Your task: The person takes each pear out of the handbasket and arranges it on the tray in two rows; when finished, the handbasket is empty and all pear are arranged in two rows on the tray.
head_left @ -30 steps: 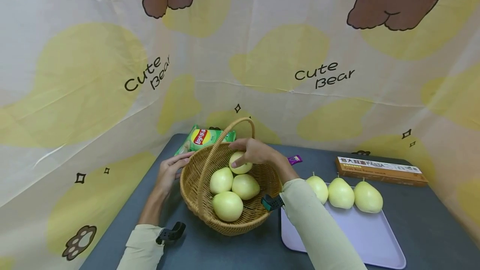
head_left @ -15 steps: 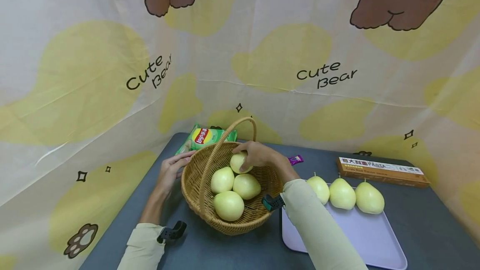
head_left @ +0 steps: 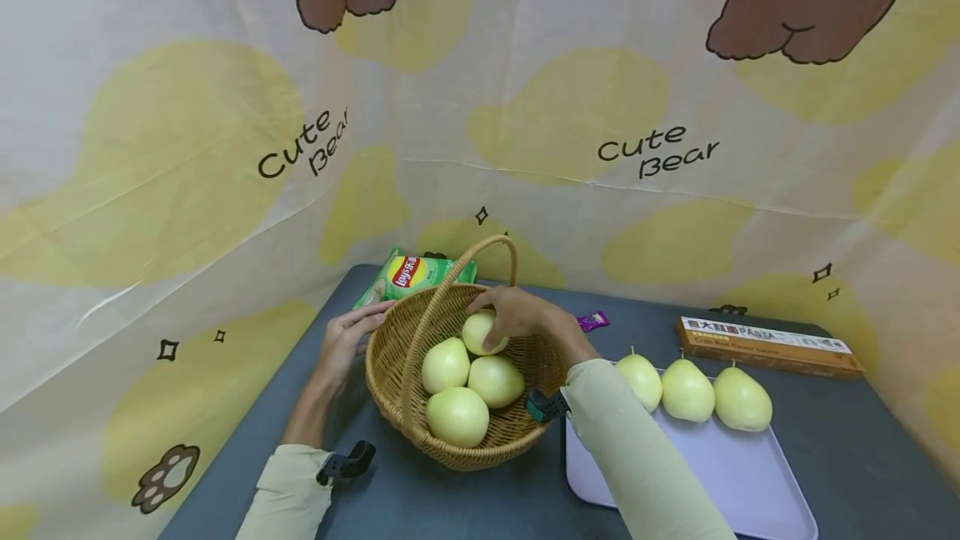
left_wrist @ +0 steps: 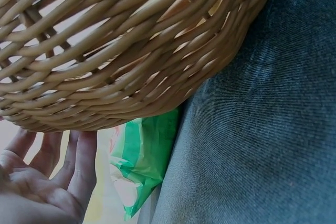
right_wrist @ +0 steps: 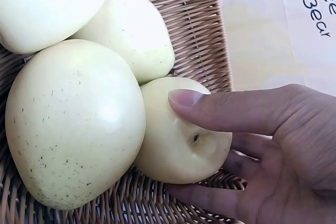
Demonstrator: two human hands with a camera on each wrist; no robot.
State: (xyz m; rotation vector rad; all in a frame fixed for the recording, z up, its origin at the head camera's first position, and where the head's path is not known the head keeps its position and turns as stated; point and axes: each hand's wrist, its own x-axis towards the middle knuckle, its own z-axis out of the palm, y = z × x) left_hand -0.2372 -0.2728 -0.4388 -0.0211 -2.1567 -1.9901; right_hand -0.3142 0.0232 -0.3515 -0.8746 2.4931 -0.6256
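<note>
In the head view a wicker basket point(head_left: 386, 390) with a tall handle stands on the table, holding several pale yellow-green pears point(head_left: 457, 417). My right hand point(head_left: 517, 312) reaches inside and grips the farthest pear point(head_left: 480, 330). The right wrist view shows the thumb across that pear point(right_wrist: 181, 156) and the fingers around its far side. It touches the neighbouring pears. My left hand point(head_left: 347, 344) rests against the basket's left rim. In the left wrist view its fingers point(left_wrist: 84, 166) are fairly straight and touch the wicker point(left_wrist: 131, 72); their tips are hidden.
A lilac tray point(head_left: 720, 473) at the right bears three pears point(head_left: 687, 391) along its far edge. Behind it lies a brown pasta box point(head_left: 768, 347). A green chip bag point(head_left: 423, 273) lies behind the basket, and a small purple packet point(head_left: 592, 321) lies right of it.
The right hand and its pear have shifted slightly within the basket, and the thumb has moved over the pear. The left hand stays at the rim. The head view has drifted slightly.
</note>
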